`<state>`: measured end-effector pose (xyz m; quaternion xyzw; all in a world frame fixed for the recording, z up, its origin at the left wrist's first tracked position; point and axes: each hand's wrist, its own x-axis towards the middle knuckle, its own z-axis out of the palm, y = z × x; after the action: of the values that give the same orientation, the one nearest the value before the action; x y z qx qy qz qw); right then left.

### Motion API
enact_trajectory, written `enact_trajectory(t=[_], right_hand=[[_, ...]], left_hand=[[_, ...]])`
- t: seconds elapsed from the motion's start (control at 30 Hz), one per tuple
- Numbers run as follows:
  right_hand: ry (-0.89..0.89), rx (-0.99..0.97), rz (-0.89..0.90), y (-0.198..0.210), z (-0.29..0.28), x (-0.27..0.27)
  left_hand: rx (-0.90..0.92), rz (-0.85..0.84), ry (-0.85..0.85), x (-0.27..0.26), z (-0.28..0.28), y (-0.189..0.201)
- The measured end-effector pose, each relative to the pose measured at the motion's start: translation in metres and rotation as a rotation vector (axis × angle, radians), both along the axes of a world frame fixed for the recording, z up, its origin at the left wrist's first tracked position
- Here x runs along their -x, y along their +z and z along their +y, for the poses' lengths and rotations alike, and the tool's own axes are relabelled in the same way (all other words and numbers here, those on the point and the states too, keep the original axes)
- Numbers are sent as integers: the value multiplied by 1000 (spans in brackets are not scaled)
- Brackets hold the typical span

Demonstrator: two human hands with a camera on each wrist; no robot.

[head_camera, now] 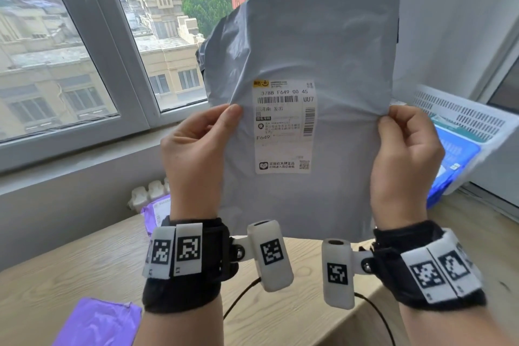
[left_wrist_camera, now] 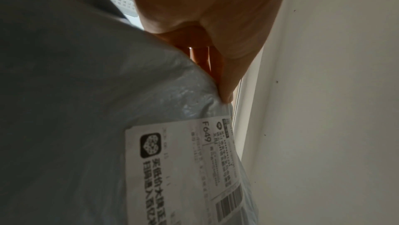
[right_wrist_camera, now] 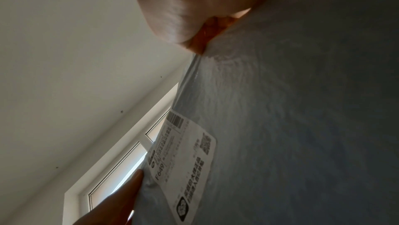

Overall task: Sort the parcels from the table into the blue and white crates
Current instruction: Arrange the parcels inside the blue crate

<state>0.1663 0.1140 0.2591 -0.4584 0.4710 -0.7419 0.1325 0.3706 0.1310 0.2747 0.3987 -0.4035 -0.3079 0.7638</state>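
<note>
A large grey plastic parcel [head_camera: 303, 45] hangs upright in front of me, above the table, its white shipping label [head_camera: 283, 126] facing me. My left hand [head_camera: 202, 146] pinches its left edge, thumb on the front. My right hand [head_camera: 404, 149] pinches the right edge the same way. In the left wrist view the thumb presses the grey parcel [left_wrist_camera: 86, 92] just above its label [left_wrist_camera: 185, 169]. The right wrist view shows the same parcel [right_wrist_camera: 291, 109] gripped at its edge, with my left hand's thumb at the label's far side. A white crate [head_camera: 474, 126] stands tilted at right, a blue crate [head_camera: 455, 160] beside it.
A wooden table [head_camera: 70, 270] lies below the parcel. A purple parcel [head_camera: 98, 323] sits at the near left edge and another purple parcel [head_camera: 156, 211] lies behind my left wrist. A window and sill run along the back; a white wall is at right.
</note>
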Motion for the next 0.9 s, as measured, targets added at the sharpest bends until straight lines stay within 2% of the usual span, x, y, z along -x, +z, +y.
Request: enact_trajectory(t=[0.4, 0.67, 0.9], right_hand=[[11, 132, -62, 17, 14, -7], [15, 118, -48, 16, 11, -3], [9, 78, -60, 10, 8, 2]], left_hand=[[104, -44, 43, -3, 28, 24], [123, -61, 57, 0, 28, 24], [69, -69, 39, 3, 18, 15]])
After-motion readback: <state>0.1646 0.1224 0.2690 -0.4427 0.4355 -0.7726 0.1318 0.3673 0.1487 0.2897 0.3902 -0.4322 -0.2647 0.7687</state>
